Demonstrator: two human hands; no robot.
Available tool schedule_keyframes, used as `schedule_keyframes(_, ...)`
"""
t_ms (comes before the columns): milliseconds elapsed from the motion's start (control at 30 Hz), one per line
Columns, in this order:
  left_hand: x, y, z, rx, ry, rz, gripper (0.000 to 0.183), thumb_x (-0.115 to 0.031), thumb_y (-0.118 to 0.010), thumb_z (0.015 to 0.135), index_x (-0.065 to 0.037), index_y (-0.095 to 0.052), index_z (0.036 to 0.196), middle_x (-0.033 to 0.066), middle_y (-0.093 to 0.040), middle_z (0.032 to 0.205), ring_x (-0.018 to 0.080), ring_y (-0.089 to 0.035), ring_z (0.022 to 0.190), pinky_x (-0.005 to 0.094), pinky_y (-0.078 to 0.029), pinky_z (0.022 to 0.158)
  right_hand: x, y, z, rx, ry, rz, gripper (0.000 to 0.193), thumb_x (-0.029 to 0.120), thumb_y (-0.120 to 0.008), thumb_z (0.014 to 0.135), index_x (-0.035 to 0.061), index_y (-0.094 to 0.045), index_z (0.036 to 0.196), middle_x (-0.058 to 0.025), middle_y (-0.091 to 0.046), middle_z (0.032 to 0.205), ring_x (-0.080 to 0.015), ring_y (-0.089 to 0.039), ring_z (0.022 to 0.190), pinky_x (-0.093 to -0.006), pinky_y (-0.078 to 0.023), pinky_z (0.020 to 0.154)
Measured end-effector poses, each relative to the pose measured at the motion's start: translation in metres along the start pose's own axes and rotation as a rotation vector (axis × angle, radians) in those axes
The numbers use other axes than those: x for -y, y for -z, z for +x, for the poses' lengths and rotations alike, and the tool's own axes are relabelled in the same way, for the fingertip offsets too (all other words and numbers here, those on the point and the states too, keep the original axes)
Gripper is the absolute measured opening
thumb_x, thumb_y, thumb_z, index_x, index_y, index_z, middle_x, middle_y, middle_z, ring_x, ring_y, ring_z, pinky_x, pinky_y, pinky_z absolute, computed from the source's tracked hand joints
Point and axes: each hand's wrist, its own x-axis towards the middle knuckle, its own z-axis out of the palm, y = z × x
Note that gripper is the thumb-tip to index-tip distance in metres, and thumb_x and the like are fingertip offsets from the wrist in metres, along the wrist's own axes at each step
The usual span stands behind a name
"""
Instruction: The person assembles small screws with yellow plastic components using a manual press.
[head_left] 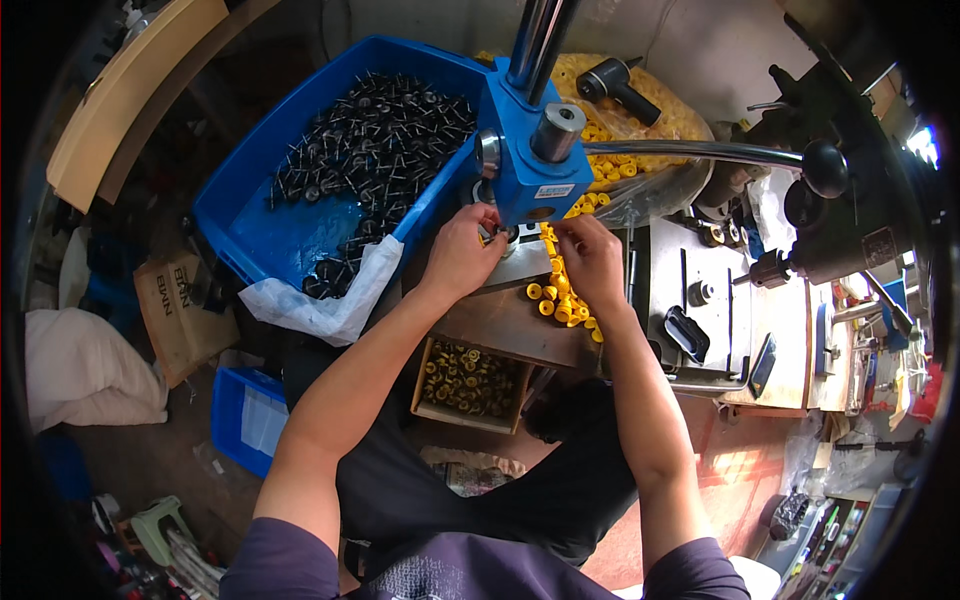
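Under the head of a blue hand press (pixel 540 160), my left hand (pixel 468 252) has its fingers pinched around something small and dark that I cannot make out. A metal plate (pixel 528 258) lies beside those fingertips. My right hand (pixel 592 262) is closed with curled fingers at a strip of loose yellow plastic caps (pixel 562 300); what its fingertips hold is hidden. The caps run from the press base toward the near edge of the wooden bench (pixel 490 325). Left of the press, a blue bin (pixel 235 225) holds many black round parts with thin metal shafts (pixel 385 150).
The press lever (pixel 700 148) reaches right to a black knob. Behind it lies a clear bag of yellow caps (pixel 670 120) with a black air gun (pixel 620 88) on top. An open drawer (pixel 470 385) of small parts sits below the bench. A drill press (pixel 830 250) stands right.
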Motion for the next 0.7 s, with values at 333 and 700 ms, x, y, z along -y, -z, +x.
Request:
schedule_keyframes(333, -0.007, 0.005, -0.001, 0.057, 0.015, 0.117, 0.036, -0.021, -0.075, 0.081, -0.004, -0.063, 0.110, 0.0148, -0.063, 0.111, 0.0319, -0.067, 0.098, 0.0430, -0.054, 0.086, 0.056, 0.141, 0.031, -0.561, 0.176, 0.650, 0.048, 0.040, -0.036, 0.106, 0.0013, -0.060, 0.123, -0.0117, -0.067, 0.106, -0.0222, -0.065, 0.097, -0.0361, -0.051, 0.088)
schedule_keyframes(700, 0.010, -0.004, 0.001, 0.004, -0.066, 0.287, 0.044, -0.030, -0.082, 0.077, -0.007, -0.058, 0.106, 0.0118, -0.060, 0.109, 0.0324, -0.064, 0.103, 0.0459, -0.054, 0.084, 0.055, 0.138, -0.047, -0.832, 0.091, 0.488, 0.048, 0.024, -0.042, 0.102, -0.0163, -0.056, 0.125, -0.0162, -0.066, 0.086, -0.0283, -0.066, 0.081, -0.0520, -0.056, 0.096)
